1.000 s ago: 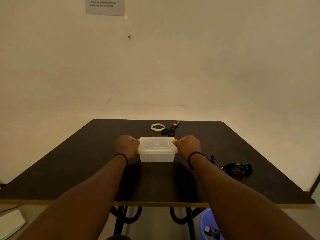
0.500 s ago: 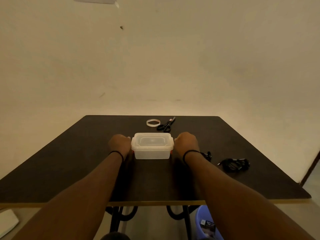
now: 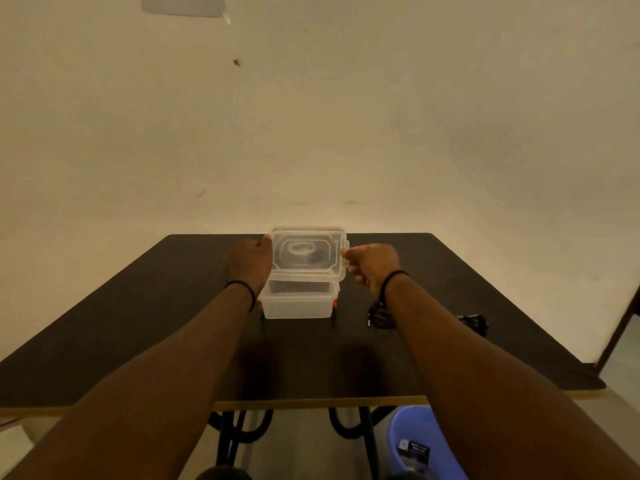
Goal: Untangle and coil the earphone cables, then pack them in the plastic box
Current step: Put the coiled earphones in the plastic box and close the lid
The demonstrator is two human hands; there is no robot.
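Observation:
A clear plastic box [image 3: 297,307] with red side clips stands open at the middle of the dark table [image 3: 138,306]. Above it I hold its clear lid [image 3: 308,254], tilted up toward me. My left hand [image 3: 250,260] grips the lid's left edge and my right hand [image 3: 372,266] pinches its right edge. One bundle of black earphone cable [image 3: 380,317] lies just right of the box, partly hidden behind my right wrist. A second black bundle [image 3: 473,323] lies farther right.
A tape ring and scissors at the table's far side show only blurred through the lid. A blue bin [image 3: 420,445] stands on the floor under the table's front right. A paper sheet [image 3: 183,5] hangs on the wall.
Both hands sat at the sides of the closed box. Now the lid has come off and is raised above the box, held in both hands.

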